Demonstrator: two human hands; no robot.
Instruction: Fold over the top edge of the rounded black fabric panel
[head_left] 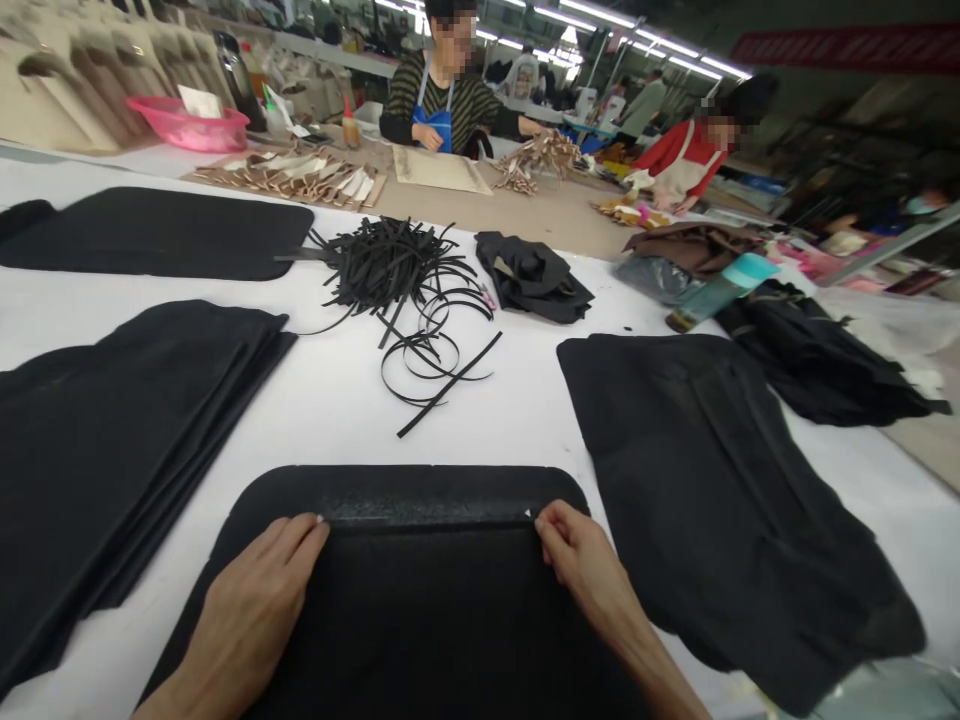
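black, smooth and leather-like: what is directly in front of the wearer?

a round-cornered panel [427, 478], flat on a white tabletop [517, 420]. the upper sheet [435, 620], also black, lies over it, its straight far edge set back from the panel's far edge. a shiny band [420, 507] shows on the panel just beyond that edge.

and the hands?

one at each end of the upper sheet's far edge. the left hand [255, 592] has its fingers close together, narrowed onto the left corner, thumb mostly hidden. the right hand [576, 550] pinches the right corner between thumb and forefinger. a small white speck shows at each set of fingertips.

what lies around them?

to the left, a stack of black sheets [127, 450]; to the right, layered black pieces [637, 430]. beyond the panel, a tangled heap of thin black strips [382, 265], several loose ones curling on its near side. just right of the heap, a crumpled black bundle [532, 280]; farther right, a bottle [705, 300] with a turquoise cap.

anyone else?

across the table, a striped-top worker [405, 100] in a blue apron and, farther right, a red-top worker [679, 165]. a pink plastic basket [187, 128] stands at far left.
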